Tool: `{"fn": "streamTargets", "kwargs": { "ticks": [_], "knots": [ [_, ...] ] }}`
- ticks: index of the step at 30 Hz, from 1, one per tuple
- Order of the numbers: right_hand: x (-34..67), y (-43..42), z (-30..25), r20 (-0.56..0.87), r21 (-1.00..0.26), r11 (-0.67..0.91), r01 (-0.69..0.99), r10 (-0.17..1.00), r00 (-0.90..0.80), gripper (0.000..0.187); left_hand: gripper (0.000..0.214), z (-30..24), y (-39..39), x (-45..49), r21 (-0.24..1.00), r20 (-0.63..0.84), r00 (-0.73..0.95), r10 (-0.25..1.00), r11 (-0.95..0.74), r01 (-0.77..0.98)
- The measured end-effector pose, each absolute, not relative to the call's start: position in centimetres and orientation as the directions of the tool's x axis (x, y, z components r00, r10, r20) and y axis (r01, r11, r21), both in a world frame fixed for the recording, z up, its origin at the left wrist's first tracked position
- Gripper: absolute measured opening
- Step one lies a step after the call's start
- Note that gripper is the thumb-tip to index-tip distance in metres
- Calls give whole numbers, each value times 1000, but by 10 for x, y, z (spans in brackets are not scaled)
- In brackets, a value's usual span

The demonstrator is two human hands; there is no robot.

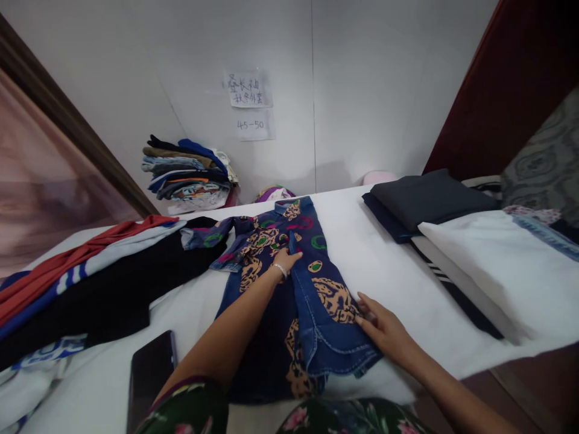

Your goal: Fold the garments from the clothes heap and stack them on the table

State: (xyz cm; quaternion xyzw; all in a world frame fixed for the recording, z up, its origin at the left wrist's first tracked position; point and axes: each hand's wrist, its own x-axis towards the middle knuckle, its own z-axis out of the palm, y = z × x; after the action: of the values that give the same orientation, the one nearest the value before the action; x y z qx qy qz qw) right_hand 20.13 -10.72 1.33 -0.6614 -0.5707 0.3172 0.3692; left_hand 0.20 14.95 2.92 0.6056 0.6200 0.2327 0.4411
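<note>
A dark blue denim shirt (316, 253) with tan, green and red prints lies on the white-covered table, collar away from me. Its right side is folded inward in a long panel; one sleeve sticks out to the left. My left hand (286, 260) rests on the shirt's middle beside the panel's inner edge, thumb out to the side and fingers partly hidden by their angle. At the panel's outer right edge, my right hand (380, 322) touches the denim near the hem, thumb and fingers apart.
Loose garments, including a black one (181, 271) and a red one (122, 232), spread along the left. A phone (151, 374) lies near the front. Folded clothes (434, 199) are stacked at right. Another clothes pile (190, 175) stands against the wall, under paper signs (249, 96).
</note>
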Motion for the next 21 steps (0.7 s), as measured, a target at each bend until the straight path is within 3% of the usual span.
{"fn": "streamTargets", "kwargs": {
  "ticks": [4, 8, 10, 12, 16, 21],
  "knots": [
    [200, -131, 12, -258, -952, -264, 157, 964, 59, 76, 50, 28, 95, 2, 874, -390, 259, 884, 266, 407],
    [185, -142, 28, -301, -954, -300, -14, 953, 49, 83, 54, 33, 54, -11, 875, -484, 421, 767, 409, 260],
    [178, -145, 32, -302, -953, -301, -25, 952, 58, 86, 55, 35, 46, -21, 887, -445, 497, 745, 444, 129],
    [171, -150, 32, -323, -946, -323, -9, 946, 30, 87, 54, 34, 46, -31, 916, -390, 471, 791, 388, 107],
    [164, -157, 28, -355, -931, -348, 109, 934, -48, 79, 64, 28, 49, -45, 898, -408, 349, 844, 302, 319],
    [181, -152, 55, -142, -824, -65, 562, 985, -94, 37, 78, 29, 38, -51, 803, -320, 299, 899, 90, 590]
  ]
}}
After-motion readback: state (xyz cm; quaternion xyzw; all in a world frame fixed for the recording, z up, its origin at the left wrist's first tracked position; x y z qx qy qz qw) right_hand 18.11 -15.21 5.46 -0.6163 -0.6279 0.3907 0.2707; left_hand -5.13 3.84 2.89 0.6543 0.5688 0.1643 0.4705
